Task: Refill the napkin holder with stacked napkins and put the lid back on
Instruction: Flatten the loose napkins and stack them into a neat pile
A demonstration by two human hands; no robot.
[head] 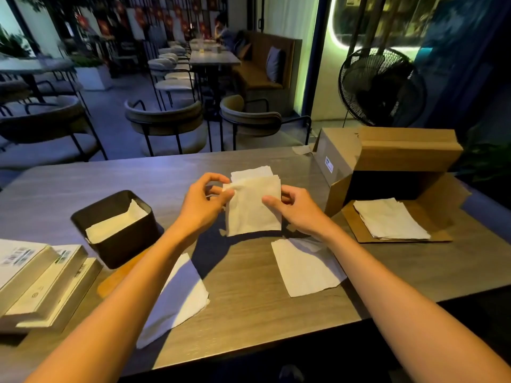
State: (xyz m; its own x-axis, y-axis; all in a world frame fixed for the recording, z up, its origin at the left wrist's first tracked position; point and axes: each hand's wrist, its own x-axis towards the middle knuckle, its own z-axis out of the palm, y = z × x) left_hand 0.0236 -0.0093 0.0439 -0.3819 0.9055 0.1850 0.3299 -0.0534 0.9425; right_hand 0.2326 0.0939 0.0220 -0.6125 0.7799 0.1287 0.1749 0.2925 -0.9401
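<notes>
1. The person's left hand (206,197) is raised over the wooden table (249,286), fingers curled in, thumb and fingertips pinching the upper left corner of a small bundle of white napkins (253,205).
2. The right hand (293,207) has hold of the same bundle at its right edge: thumb across the front, fingers tucked behind, so the bundle hangs between the two hands, clear of the table.
3. Out to the left of the left hand and a little nearer the person stands the black napkin holder (119,230), open at the top, with white napkins lying inside it.
4. Below the left forearm a loose napkin (177,297) lies flat on the table; its near corner reaches the table's front edge.
5. Below the right hand another loose napkin (307,268) lies flat, partly under the right forearm.
6. To the right of the right hand sits an open cardboard box (401,161); on its lowered flap rests a flat stack of napkins (391,219).
7. Far to the left of the left hand, near the table's corner, lie flat pale boxes (41,283) with printed labels.
8. I cannot tell which item is the holder's lid.
</notes>
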